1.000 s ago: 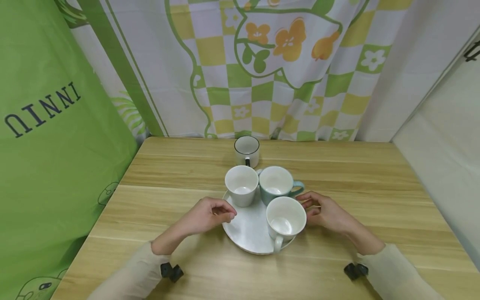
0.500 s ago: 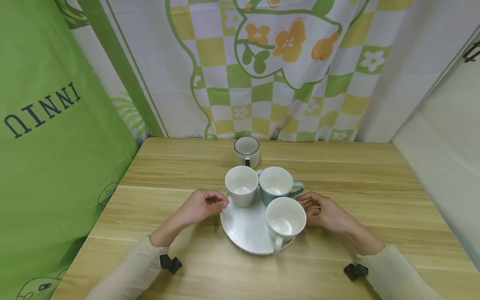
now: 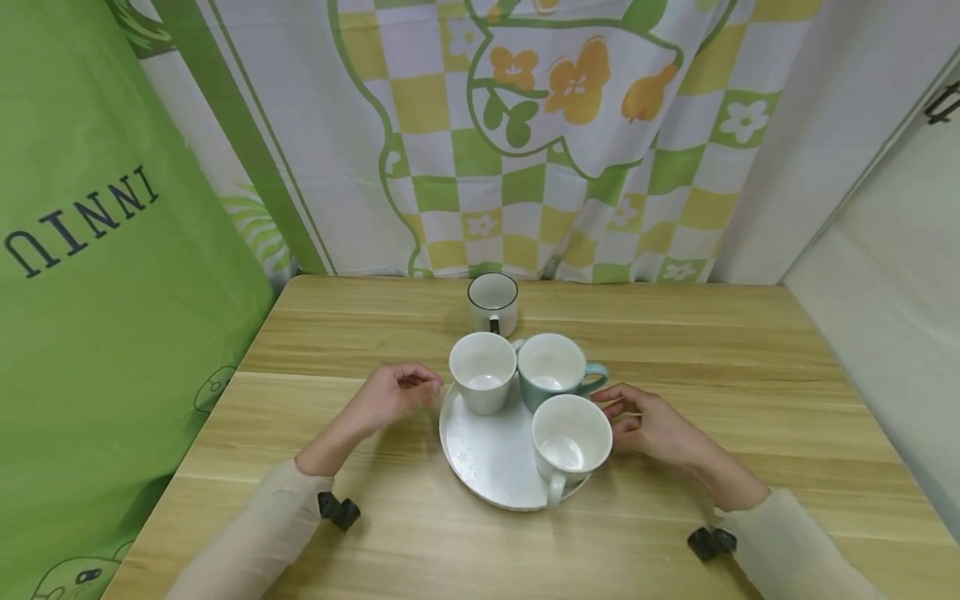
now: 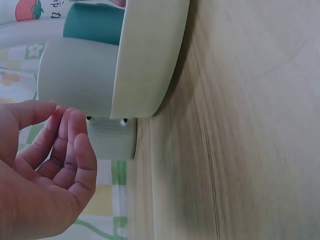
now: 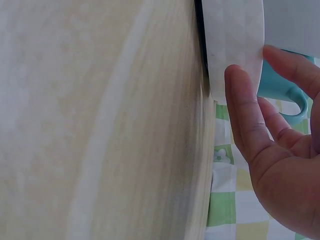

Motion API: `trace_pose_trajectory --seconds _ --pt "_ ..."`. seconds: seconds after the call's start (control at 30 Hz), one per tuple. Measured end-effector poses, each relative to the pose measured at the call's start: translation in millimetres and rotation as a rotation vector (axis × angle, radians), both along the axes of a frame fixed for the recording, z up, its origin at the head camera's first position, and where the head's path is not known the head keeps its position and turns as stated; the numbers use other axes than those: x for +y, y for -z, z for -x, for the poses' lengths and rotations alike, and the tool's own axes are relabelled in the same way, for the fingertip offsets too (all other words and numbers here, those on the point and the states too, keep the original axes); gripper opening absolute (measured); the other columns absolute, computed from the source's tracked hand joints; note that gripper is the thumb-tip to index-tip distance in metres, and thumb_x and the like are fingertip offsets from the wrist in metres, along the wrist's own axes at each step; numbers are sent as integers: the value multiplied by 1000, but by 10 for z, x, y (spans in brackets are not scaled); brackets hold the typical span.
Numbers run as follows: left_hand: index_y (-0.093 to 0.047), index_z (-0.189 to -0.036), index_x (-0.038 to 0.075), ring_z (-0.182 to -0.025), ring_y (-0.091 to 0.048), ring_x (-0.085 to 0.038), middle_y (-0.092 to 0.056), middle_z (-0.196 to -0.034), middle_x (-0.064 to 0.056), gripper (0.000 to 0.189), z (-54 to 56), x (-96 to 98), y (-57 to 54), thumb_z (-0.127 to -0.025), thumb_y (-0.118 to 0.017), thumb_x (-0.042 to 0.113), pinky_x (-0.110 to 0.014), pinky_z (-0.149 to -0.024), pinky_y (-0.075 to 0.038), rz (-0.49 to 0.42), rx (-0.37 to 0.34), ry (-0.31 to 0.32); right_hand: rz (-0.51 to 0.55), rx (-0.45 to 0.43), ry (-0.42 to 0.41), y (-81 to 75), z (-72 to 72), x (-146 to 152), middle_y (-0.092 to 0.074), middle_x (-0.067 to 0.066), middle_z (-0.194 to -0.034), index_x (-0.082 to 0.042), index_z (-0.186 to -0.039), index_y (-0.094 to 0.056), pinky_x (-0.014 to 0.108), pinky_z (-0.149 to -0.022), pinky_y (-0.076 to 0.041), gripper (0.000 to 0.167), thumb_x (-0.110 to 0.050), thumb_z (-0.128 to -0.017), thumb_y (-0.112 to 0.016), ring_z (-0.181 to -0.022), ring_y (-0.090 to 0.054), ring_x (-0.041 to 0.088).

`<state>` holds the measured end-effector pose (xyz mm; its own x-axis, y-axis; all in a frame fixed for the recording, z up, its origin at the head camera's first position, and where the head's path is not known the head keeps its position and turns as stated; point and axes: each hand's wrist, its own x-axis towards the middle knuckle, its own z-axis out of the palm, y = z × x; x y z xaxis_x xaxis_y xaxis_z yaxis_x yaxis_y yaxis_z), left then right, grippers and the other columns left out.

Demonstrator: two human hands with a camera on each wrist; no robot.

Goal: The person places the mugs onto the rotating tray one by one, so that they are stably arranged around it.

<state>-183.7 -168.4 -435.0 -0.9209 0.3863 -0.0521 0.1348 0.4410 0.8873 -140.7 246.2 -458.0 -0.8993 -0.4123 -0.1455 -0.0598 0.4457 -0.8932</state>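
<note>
A round white plate (image 3: pixel 487 467) with a raised side carries three mugs. At its back left is a white mug (image 3: pixel 483 392); beside it stands a light blue mug (image 3: pixel 536 390), handle to the right. Another white mug (image 3: pixel 567 467) sits front right, its handle towards me. My left hand (image 3: pixel 390 402) hovers just left of the plate, fingers loosely bent; the left wrist view shows nothing held. On the right side, my right hand (image 3: pixel 656 425) has fairly straight fingers (image 5: pixel 247 107) at the plate's side and the thumb near its rim.
Behind the plate, a white mug with a dark rim (image 3: pixel 493 315) stands on the wooden table (image 3: pixel 360 325). A patterned curtain (image 3: pixel 480 192) hangs at the far edge. Green cloth (image 3: pixel 112 333) lines the left side.
My left hand has drawn back left and away from the plate's left rim, uncovering it. The right hand and all the mugs have stayed in place.
</note>
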Motion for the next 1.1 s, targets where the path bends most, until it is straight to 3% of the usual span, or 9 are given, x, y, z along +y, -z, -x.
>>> trace_pose_trajectory --seconds 0.53,0.83,1.1 --pt "-71 -110 2 -81 -66 -13 -72 -99 -22 23 322 122 11 -98 -63 20 -28 -72 -58 -44 -8 -77 -15 9 2 -32 -10 -17 -67 19 -114 1 -132 -54 22 -75 -54 59 -10 -81 -81 -95 -64 15" --pt "-73 -111 2 -82 -67 -9 -75 -99 -17 25 502 212 104 -97 -65 21 -26 -73 -57 -10 36 -96 8 -8 2 -8 -12 -10 -67 21 -115 2 -133 -52 22 -76 -54 60 -10 -81 -81 -92 -65 13" --pt "-72 -111 0 -81 -68 -9 -75 -104 -18 27 659 328 160 -98 -64 22 -21 -72 -56 -25 19 -125 -2 2 1 -12 -14 -9 -67 20 -114 2 -132 -53 22 -75 -55 59 -13 -82 -81 -92 -66 14"
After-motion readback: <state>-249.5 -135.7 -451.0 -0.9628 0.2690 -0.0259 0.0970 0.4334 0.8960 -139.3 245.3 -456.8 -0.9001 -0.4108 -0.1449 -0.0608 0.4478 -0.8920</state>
